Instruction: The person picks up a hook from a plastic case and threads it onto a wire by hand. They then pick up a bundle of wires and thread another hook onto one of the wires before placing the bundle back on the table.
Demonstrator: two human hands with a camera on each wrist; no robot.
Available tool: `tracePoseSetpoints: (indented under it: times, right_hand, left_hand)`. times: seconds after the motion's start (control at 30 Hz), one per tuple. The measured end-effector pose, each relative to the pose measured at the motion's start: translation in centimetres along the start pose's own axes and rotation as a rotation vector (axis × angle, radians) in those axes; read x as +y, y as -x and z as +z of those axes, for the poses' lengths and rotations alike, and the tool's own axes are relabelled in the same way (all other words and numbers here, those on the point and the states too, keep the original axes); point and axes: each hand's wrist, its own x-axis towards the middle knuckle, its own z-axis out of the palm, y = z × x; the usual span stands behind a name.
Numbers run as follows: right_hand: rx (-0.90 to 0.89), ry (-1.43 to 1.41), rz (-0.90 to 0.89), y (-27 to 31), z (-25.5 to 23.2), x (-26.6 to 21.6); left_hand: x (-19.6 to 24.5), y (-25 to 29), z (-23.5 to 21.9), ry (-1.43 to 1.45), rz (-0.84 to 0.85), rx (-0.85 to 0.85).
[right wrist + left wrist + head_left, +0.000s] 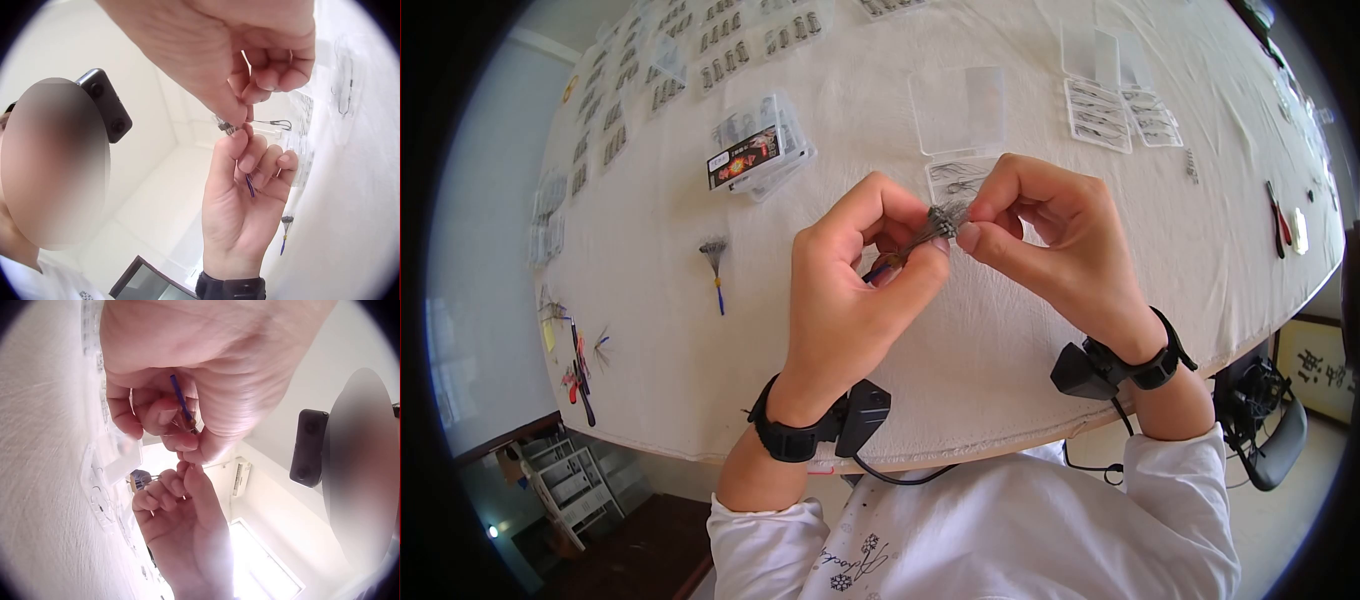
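Observation:
My left hand point(855, 270) grips a bundle of thin wires point(940, 222) with dark beads clustered at its upper end. Its blue tail point(180, 397) runs back inside the curled left fingers. Thumb and forefinger of my right hand point(1055, 235) pinch at the bundle's fine wire ends, right beside the left thumb tip. From the right fingertips a dark thin wire loop point(275, 124) sticks out in the right wrist view. A similar beaded wire bundle point(715, 262) with a yellow band and blue tail lies on the cloth to the left.
Beyond the hands lies an open clear case point(955, 110) with wire loops in it. Stacked clear boxes point(760, 150) with a black label stand left of it. Two more filled cases point(1100, 115) lie back right. Red-handled pliers point(1280, 220) rest far right, and small tools point(580, 370) far left.

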Motion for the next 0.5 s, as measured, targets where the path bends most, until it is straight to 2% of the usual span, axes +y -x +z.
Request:
tracePoseSetpoints:
  times: [0.1, 0.2, 0.3, 0.4, 0.5]
  right_hand:
    - [-0.015, 0.018, -0.001, -0.02, -0.18, 0.04]
    - [-0.036, -0.013, 0.022, 0.01, -0.31, 0.03]
    - [-0.032, -0.14, 0.074, 0.13, -0.14, 0.15]
    - [-0.04, -0.215, 0.124, 0.2, 0.01, 0.2]
    - [-0.059, -0.246, 0.169, 0.19, 0.14, -0.06]
  left_hand:
    - [-0.14, 0.08, -0.18, 0.055, -0.043, -0.052]
    - [-0.84, -0.12, 0.38, 0.167, 0.054, -0.047]
    - [-0.18, 0.13, 0.31, 0.059, 0.062, -0.027]
    - [0.0, 0.11, 0.11, -0.071, 0.152, -0.005]
    - [-0.34, 0.1, -0.06, -0.082, 0.182, 0.026]
